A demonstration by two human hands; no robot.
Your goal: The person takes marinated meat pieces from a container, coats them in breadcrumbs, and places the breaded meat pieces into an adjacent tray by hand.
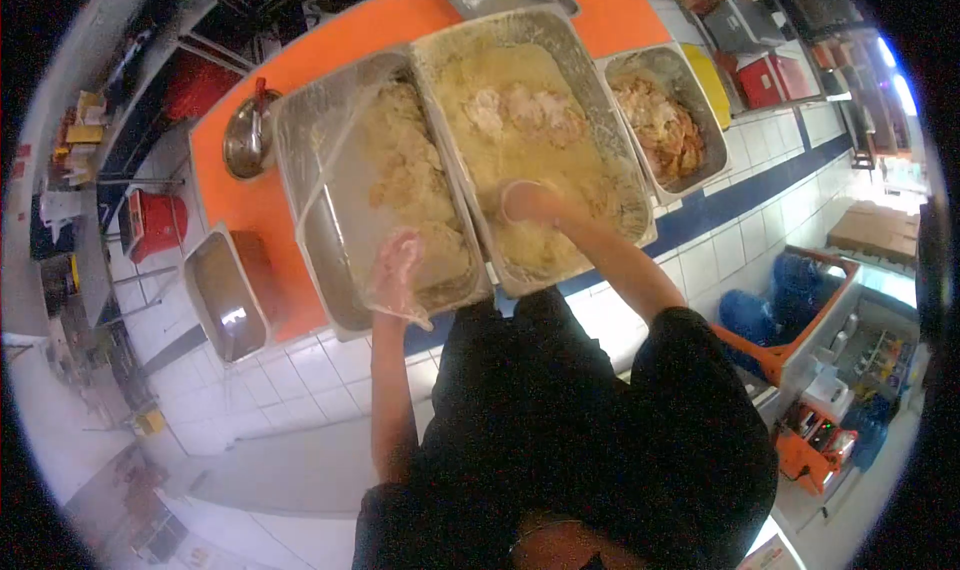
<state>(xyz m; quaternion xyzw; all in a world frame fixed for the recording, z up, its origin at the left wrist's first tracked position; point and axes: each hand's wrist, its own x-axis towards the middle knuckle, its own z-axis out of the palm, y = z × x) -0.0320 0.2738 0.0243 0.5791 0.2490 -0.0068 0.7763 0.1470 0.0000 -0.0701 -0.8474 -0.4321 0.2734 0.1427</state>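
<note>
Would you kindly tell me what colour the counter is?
The counter is orange, as the head view shows.

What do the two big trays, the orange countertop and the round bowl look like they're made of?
Left tray and right tray: probably stainless steel, going by their grey, softly shiny walls. Orange countertop: perhaps laminate or painted board, smooth and evenly coloured, but unclear. Round bowl: likely polished metal, judging by its reflections.

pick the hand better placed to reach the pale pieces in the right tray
Likely the right hand: it is in the right tray with the pieces, while the left hand is at the left tray.
</note>
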